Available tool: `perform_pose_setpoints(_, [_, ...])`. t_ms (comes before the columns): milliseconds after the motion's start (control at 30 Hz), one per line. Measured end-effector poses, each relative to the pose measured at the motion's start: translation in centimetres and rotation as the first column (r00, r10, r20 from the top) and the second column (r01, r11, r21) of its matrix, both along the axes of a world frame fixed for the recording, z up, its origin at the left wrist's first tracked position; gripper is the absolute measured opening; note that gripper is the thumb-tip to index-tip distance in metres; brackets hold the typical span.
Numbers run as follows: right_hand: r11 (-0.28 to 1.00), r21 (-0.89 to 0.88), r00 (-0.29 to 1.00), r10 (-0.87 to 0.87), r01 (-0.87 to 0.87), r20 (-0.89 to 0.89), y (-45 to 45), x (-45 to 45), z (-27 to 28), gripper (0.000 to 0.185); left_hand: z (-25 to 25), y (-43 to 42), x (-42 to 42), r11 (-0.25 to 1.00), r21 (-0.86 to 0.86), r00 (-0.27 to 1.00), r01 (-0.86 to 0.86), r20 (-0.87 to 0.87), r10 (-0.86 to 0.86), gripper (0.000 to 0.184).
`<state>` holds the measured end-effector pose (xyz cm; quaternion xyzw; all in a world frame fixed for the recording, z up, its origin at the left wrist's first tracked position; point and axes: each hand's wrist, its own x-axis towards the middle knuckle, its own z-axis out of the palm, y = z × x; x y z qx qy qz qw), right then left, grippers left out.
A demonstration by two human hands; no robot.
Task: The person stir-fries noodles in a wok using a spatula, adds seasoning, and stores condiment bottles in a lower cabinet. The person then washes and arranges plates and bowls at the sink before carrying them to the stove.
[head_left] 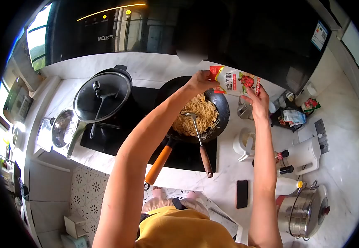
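Note:
Both hands hold a red and white seasoning packet (234, 81) stretched sideways above the far right rim of the wok (224, 108). My left hand (202, 82) pinches its left end, and my right hand (258, 102) grips the right end. Below lie cooked noodles (202, 109) in the dark wok, which has an orange handle (158, 164) pointing toward me. A metal spatula (196, 126) with a wooden handle rests in the noodles, its grip extending over the front of the cooktop. My left forearm hides the wok's left part.
On the left stand a lidded black pan (103, 97) and a steel bowl (63, 128). To the right are a white jug (243, 144), a white kettle (309, 155), a phone (242, 194) and a steel pot (301, 213). Black cooktop glass (142, 101) surrounds the wok.

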<state>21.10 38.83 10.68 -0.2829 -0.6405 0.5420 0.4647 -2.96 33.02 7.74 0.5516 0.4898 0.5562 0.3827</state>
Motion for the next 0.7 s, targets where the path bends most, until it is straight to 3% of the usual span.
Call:
perform_pose_setpoints(467, [0.993, 0.081, 0.997, -0.081, 0.082, -0.019, 0.3, -0.6, 1.2, 0.028, -0.6, -0.2, 0.4, 0.996, 0.016, 0.968, 0.088, 0.236, -0.089, 0.036])
perform_pose_setpoints(533, [0.990, -0.059, 0.973, -0.140, 0.131, -0.185, 0.3, -0.9, 0.7, 0.027, -0.9, -0.2, 0.4, 0.996, 0.012, 0.908, 0.087, 0.410, -0.085, 0.033])
perform_pose_setpoints(567, [0.989, -0.060, 0.972, -0.142, 0.133, -0.186, 0.4, -1.0, 0.3, 0.027, -1.1, -0.2, 0.3, 0.996, 0.012, 0.908, 0.089, 0.409, -0.086, 0.033])
perform_pose_setpoints(633, [0.972, -0.197, 0.980, 0.091, -0.125, -0.176, 0.7, -1.2, -0.6, 0.027, -1.0, -0.5, 0.4, 0.993, 0.031, 0.895, 0.117, 0.429, -0.119, 0.033])
perform_pose_setpoints(700, [0.970, -0.231, 0.986, 0.037, -0.074, -0.160, 0.9, -1.7, -1.4, 0.026, -0.9, -0.9, 0.2, 0.996, 0.011, 0.898, 0.090, 0.431, -0.086, 0.032])
